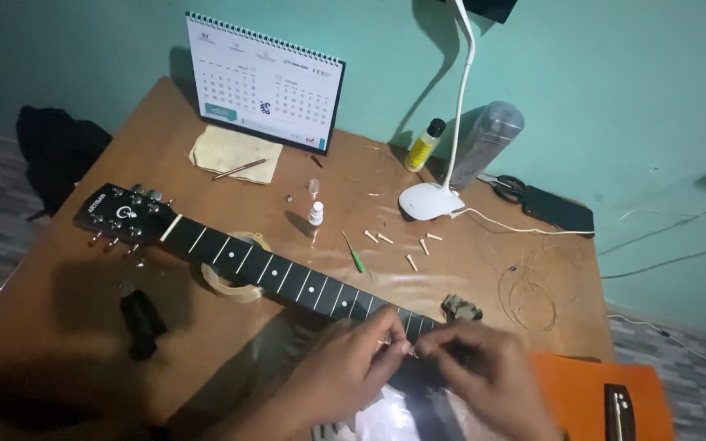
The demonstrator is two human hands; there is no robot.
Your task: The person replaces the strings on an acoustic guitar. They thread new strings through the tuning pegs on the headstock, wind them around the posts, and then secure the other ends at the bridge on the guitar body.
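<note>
guitar lies across the wooden table, headstock toward the left edge, orange body off the near right corner. left hand and right hand meet over the neck near the body, fingertips pinched together on something tiny, can't tell what. loose bridge pins and a white desk lamp sit mid-table; calendar at the far edge.

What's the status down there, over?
Left hand and right hand pinch together over the guitar neck near its body end. Roll of tape sits under the neck.
</note>
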